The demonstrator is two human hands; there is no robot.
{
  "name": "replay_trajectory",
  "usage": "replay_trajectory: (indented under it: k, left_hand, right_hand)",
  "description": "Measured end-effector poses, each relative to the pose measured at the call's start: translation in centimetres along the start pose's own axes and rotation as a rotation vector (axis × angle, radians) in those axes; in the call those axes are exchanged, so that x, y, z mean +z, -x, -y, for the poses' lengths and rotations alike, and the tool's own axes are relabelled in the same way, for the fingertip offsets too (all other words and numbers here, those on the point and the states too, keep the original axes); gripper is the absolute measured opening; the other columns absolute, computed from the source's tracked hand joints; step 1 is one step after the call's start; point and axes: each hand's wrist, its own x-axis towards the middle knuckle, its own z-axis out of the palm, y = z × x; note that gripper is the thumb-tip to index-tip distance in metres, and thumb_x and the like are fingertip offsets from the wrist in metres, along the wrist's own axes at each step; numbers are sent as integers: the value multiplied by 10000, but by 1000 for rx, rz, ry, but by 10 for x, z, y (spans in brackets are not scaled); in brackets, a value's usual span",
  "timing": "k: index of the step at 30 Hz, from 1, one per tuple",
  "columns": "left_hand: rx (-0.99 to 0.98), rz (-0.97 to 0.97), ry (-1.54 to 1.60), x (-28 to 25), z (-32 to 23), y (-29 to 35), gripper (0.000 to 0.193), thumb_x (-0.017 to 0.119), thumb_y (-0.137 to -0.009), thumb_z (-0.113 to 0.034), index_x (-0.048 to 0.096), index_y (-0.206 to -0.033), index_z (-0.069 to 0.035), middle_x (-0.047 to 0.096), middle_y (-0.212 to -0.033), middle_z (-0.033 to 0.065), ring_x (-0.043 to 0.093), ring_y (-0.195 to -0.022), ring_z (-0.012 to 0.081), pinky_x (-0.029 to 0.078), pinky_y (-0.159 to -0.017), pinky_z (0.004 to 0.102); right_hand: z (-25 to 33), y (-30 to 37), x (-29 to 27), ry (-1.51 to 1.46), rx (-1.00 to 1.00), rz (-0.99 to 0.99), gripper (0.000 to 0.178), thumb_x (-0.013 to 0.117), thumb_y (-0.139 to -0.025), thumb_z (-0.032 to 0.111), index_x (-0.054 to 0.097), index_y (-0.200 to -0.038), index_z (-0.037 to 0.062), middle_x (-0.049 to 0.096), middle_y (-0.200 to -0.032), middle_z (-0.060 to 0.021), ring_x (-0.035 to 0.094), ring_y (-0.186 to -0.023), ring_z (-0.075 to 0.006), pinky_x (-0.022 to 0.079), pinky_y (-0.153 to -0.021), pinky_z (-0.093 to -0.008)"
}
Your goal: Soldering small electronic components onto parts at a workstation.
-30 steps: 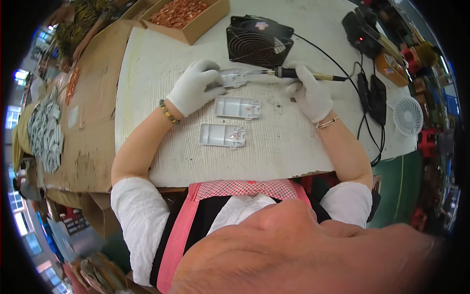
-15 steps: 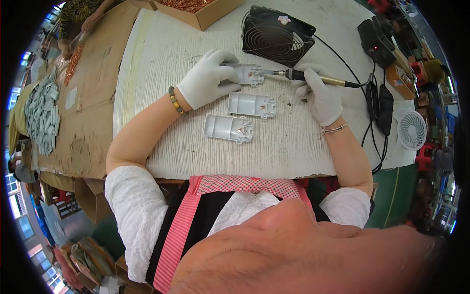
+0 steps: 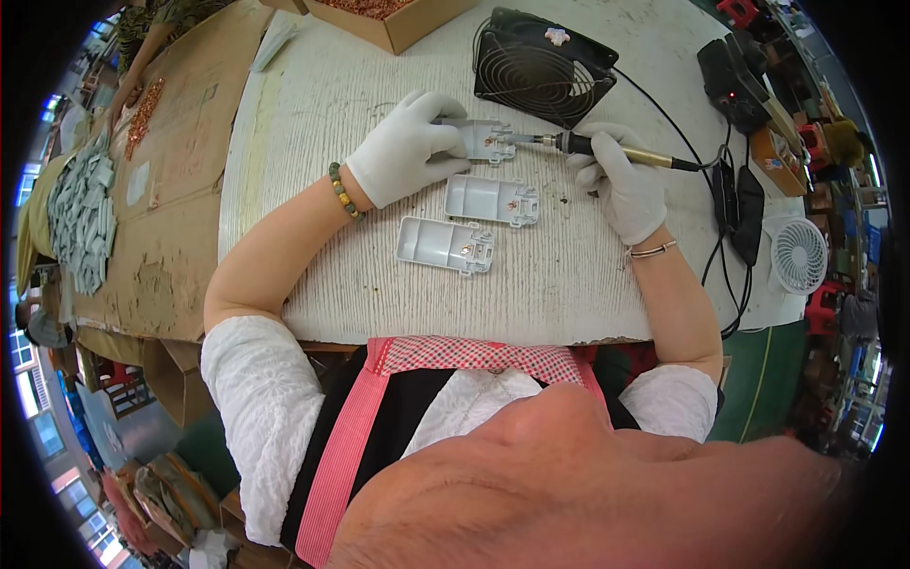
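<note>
A grey case (image 3: 484,143) sits well in from the worktop's (image 3: 370,308) near edge, its left end pinched in the gloved left hand (image 3: 406,152). The gloved right hand (image 3: 626,187) grips a soldering iron (image 3: 650,156), tip at the case's right end. Two similar cases (image 3: 479,198) lie nearer that edge; a black fan (image 3: 540,76) stands beyond.

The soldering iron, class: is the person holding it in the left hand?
No, the right hand holds the soldering iron, while the left hand holds the farthest pale grey casing.
</note>
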Motion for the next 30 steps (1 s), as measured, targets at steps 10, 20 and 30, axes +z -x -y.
replay_trajectory:
  k: [10, 20, 30]
  left_hand:
    - [24, -5, -28, 0, -1, 1, 122, 725, -684, -123, 619, -728, -80, 535, -1064, 105, 513, -964, 298, 442, -840, 368]
    - [46, -18, -44, 1, -1, 0, 131, 735, -672, -116, 612, -709, -91, 535, -1061, 95, 509, -966, 293, 446, -830, 366]
    - [42, -12, -55, 2, 0, 1, 133, 734, -677, -122, 607, -707, -93, 535, -1064, 85, 500, -964, 283, 443, -826, 365]
  right_hand:
    - [0, -2, -1, -79, 3, -29, 171, 551, -894, 140, 606, -967, -5, 632, -729, -98, 555, -549, -87, 426, -476, -217]
    - [4, 4, 3, 39, 1, 20, 181, 541, -900, 140, 605, -979, -9, 638, -733, -96, 564, -548, -92, 453, -491, -203]
    - [3, 4, 3, 81, -9, 22, 192, 541, -905, 160, 603, -988, -1, 648, -746, -99, 579, -560, -90, 459, -494, -204]
